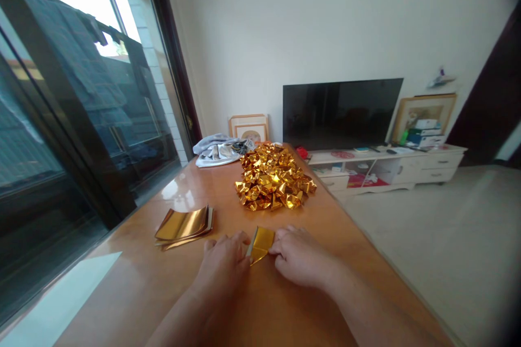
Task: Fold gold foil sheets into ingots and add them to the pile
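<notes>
Grey cloth at table's 11 o'clock; picture frame behind it. Black television on white cabinet, 1 o'clock. Glass door at 9 o'clock.

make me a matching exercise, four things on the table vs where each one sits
Things:
1. gold foil sheet
2. stack of gold sheets
3. pile of folded gold pieces
4. grey cloth

Places:
A. far end of the table, near the window
B. between the left hand and right hand
C. middle of the table, beyond the hands
D. left of the hands, lying flat

Pairs: 1-B, 2-D, 3-C, 4-A
</notes>
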The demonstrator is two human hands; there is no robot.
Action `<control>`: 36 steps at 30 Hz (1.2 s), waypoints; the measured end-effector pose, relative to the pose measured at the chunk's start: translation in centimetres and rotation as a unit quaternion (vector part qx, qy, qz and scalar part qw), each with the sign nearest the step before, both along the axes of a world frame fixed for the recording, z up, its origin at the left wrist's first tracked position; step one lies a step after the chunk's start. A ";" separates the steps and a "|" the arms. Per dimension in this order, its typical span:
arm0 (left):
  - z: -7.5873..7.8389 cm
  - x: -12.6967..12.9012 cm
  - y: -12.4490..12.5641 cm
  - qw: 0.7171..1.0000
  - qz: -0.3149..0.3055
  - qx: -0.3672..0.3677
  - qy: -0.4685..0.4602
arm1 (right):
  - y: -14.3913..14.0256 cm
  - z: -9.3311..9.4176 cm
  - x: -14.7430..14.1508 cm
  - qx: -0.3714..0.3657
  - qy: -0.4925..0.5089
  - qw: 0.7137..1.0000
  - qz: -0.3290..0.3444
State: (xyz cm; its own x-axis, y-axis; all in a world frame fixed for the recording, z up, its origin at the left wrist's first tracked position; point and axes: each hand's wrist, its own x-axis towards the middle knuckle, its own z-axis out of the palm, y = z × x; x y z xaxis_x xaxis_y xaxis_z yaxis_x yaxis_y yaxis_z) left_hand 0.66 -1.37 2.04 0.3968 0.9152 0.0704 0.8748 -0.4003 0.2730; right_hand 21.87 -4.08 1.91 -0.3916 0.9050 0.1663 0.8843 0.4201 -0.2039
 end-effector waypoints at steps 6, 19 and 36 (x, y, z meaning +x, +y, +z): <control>-1.6 -0.2 0.9 0.997 0.056 -0.037 -0.027 | 0.7 0.0 0.3 -0.050 0.019 0.999 0.005; -2.7 -0.3 1.8 0.993 0.039 -0.052 -0.101 | 1.4 -0.3 0.8 -0.070 0.056 0.996 0.014; -0.8 -0.7 1.3 0.935 -0.077 -0.190 -0.289 | 3.6 -2.1 1.2 -0.237 0.420 0.876 -0.026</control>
State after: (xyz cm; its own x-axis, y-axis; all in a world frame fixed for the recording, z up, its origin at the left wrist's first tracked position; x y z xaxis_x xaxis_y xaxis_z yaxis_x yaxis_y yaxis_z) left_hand -0.04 -0.11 1.22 0.5218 0.8531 -0.0053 0.4779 -0.2871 0.8302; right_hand 23.09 -0.50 -0.18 -0.2683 0.9631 -0.0232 0.3537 0.0760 -0.9323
